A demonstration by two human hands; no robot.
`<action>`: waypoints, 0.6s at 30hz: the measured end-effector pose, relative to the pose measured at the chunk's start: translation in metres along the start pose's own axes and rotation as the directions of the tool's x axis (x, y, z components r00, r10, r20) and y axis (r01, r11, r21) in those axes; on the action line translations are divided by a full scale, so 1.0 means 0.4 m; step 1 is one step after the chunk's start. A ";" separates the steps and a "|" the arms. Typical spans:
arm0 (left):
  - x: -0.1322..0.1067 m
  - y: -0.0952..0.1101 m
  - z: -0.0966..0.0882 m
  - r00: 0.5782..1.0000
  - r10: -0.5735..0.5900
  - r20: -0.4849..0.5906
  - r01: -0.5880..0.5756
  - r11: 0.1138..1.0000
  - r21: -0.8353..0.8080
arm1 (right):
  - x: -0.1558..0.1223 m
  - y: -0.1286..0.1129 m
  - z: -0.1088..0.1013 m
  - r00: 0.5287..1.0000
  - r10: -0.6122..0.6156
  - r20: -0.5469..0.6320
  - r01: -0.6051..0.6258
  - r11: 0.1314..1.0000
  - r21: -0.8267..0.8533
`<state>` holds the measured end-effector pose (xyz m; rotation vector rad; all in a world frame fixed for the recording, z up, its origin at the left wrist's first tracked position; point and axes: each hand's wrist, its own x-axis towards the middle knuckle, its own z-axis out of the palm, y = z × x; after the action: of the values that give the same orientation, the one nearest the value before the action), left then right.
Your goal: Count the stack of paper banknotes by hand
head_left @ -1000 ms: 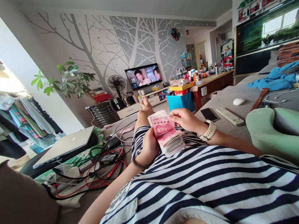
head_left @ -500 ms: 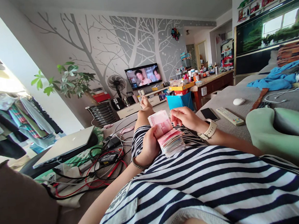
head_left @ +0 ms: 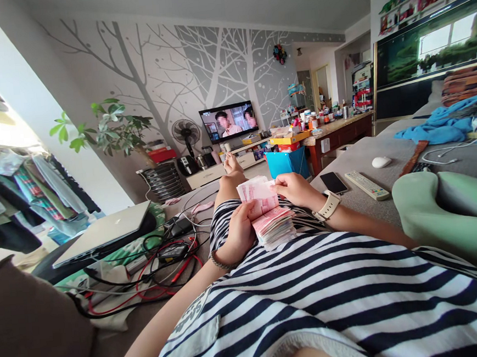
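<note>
I lie back in a striped shirt with a thick stack of pink banknotes (head_left: 272, 226) resting on my lap. My left hand (head_left: 238, 231) is closed round the left side of the stack and holds it upright. My right hand (head_left: 295, 189), with a cream watch at the wrist, pinches the top edge of the front notes (head_left: 258, 194), which are bent up and away from the stack.
A phone (head_left: 333, 182), a remote control (head_left: 366, 185) and a white mouse (head_left: 381, 162) lie on the grey sofa to my right, beside a green cushion (head_left: 443, 212). To my left are a laptop (head_left: 102, 233) and tangled cables (head_left: 154, 267). A television (head_left: 228, 121) plays ahead.
My right hand has flicked the front notes: one note stood flat and raised a second ago, then dropped, and now several notes are bent up under my right fingers. The left hand stays put.
</note>
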<state>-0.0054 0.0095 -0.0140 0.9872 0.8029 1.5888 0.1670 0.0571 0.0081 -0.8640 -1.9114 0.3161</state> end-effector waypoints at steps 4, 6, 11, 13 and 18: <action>0.004 0.004 0.010 0.998 -0.063 0.010 0.063 0.993 -0.095 | 0.004 0.008 0.007 1.000 0.014 -0.012 -0.013 0.992 0.124; 0.007 0.006 0.014 0.998 -0.069 -0.008 0.068 0.990 -0.121 | 0.005 0.010 0.009 1.000 0.027 0.016 -0.030 0.978 0.204; 0.009 0.010 0.018 0.997 -0.077 -0.007 0.076 0.989 -0.129 | -0.001 -0.003 0.004 0.997 0.031 0.069 -0.049 0.955 0.291; 0.008 0.014 0.020 0.998 -0.065 -0.003 0.064 0.992 -0.112 | -0.004 -0.011 0.000 0.997 0.014 0.071 -0.035 0.953 0.301; -0.001 0.021 0.025 1.000 -0.011 0.008 0.012 0.999 -0.051 | -0.009 -0.022 -0.004 0.995 -0.014 0.094 -0.020 0.935 0.354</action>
<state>0.0001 0.0074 -0.0023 0.9502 0.7574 1.5872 0.1654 0.0482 0.0113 -0.6178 -1.8617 0.6920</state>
